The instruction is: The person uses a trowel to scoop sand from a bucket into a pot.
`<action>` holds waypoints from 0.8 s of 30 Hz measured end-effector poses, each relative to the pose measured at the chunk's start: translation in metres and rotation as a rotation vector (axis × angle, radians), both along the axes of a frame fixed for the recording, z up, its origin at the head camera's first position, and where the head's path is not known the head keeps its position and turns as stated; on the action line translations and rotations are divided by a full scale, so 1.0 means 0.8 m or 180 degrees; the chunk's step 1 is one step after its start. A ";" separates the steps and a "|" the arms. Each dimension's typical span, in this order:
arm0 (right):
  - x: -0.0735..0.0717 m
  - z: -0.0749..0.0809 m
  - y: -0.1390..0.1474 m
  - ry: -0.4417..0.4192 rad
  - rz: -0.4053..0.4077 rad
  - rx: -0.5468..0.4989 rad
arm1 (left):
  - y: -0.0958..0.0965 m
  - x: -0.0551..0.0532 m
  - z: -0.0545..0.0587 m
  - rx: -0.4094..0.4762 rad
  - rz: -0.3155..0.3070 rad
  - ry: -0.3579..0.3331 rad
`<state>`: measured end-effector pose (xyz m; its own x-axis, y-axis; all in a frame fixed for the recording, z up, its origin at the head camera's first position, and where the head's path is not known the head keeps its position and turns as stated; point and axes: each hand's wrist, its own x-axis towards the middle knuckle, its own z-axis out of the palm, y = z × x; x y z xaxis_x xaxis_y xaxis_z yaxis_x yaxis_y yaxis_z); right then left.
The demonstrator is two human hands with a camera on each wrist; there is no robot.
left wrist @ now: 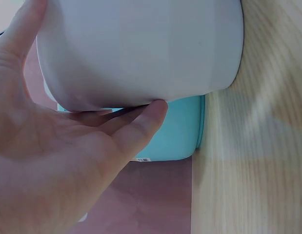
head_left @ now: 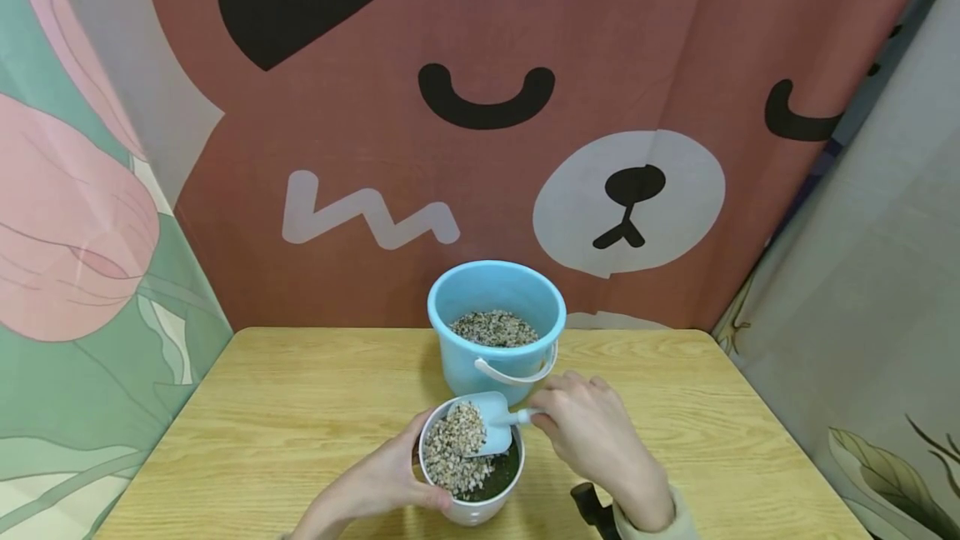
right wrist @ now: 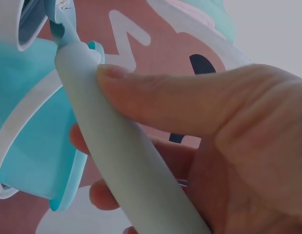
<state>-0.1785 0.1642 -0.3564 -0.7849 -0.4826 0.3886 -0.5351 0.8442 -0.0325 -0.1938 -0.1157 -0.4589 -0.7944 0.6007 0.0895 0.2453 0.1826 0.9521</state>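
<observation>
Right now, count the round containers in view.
2: the blue bucket at the back of the table, and the white pot in front, held by the left hand. Others behind could be hidden.

Some indoor nook, honestly can't tell if it's a home or a studio. There's a cartoon-bear cloth (head_left: 600,32) hung beyond the right hand (head_left: 588,432), flowery fabric (head_left: 75,390) well off to its left, and a wood-look table (head_left: 300,398) below the grip.

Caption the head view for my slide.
Left hand grips a white pot; right hand holds a blue scoop of grit over it, blue bucket behind.
</observation>
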 end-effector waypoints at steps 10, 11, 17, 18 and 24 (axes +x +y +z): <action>-0.001 0.000 0.002 0.0144 -0.0069 -0.0005 | 0.000 0.001 0.000 -0.0026 0.0018 -0.0027; -0.001 0.000 0.003 0.0168 -0.0072 -0.0005 | 0.000 0.001 0.000 -0.0041 0.0020 -0.0020; -0.002 0.001 0.009 0.0274 -0.0072 0.0017 | -0.001 0.001 -0.001 -0.0097 0.0041 0.0015; -0.003 0.002 0.009 0.0277 -0.0078 0.0024 | -0.001 0.001 -0.001 -0.0101 0.0046 0.0020; -0.003 0.003 0.011 0.0286 -0.0122 0.0063 | -0.001 0.001 -0.002 -0.0106 0.0046 0.0043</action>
